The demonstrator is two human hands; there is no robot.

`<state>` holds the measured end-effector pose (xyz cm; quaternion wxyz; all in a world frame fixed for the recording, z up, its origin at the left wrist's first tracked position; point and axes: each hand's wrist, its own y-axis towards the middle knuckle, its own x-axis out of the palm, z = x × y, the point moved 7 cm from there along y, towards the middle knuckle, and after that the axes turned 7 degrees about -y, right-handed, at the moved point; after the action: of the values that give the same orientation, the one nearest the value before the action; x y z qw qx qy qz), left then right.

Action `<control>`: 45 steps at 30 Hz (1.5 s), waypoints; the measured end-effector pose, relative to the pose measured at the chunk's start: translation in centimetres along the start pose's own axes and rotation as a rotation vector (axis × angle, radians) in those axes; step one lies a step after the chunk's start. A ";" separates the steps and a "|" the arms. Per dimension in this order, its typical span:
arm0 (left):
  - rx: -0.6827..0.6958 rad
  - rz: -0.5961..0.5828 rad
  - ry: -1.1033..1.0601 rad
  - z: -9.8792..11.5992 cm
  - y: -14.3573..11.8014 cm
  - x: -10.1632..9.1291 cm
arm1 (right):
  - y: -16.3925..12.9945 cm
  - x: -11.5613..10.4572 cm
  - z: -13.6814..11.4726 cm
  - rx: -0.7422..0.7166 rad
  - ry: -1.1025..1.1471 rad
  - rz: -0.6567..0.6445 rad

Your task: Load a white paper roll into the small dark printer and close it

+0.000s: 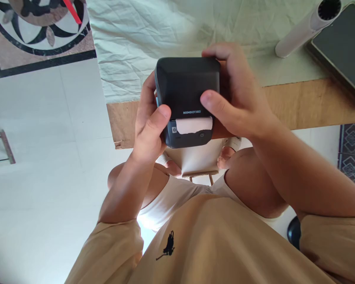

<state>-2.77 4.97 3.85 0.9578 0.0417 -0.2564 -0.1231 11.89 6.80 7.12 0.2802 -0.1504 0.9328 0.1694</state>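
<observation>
Both hands (195, 114) clasp label printer (187, 98), thumbs atop.

A pale glossy tiled floor (47, 165) carries a black-and-brown patterned marble inlay (32, 35) at its far left corner. A wrinkled white cloth (154, 35) covers the brown wooden table (307, 104) except its near edge.

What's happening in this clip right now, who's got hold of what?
A seated person holds a small dark label printer in both hands above their lap, at the edge of a wooden table. The left hand cups its left side, thumb on the front; the right hand wraps the other side, thumb on top. A white label shows at the slot. A white cylinder and a dark tablet lie on the table's cloth.
</observation>
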 end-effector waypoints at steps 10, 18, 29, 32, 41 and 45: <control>0.001 0.058 0.128 0.0 -0.1 -0.4 | 0.0 -0.1 -0.3 0.019 -0.023 -0.015; 0.045 0.089 -0.016 -0.4 -0.1 -0.5 | 0.2 -0.2 -0.2 0.018 -0.188 0.017; -0.051 0.119 -0.073 0.3 0.4 0.2 | -0.2 -0.1 -0.4 -0.075 -0.093 0.005; -0.157 0.226 -0.126 -0.1 -0.1 0.2 | -0.2 0.1 -0.4 -0.043 -0.121 -0.037; -0.096 0.248 -0.163 -0.2 0.0 -0.7 | -0.3 0.4 -0.4 -0.126 -0.185 -0.022; -0.154 0.279 -0.141 -0.2 0.2 -0.6 | -0.3 0.2 -0.5 -0.138 -0.215 -0.001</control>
<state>-3.19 5.30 3.42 0.9456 -0.0765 -0.3161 -0.0107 11.60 6.33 7.35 0.3675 -0.1508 0.8835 0.2482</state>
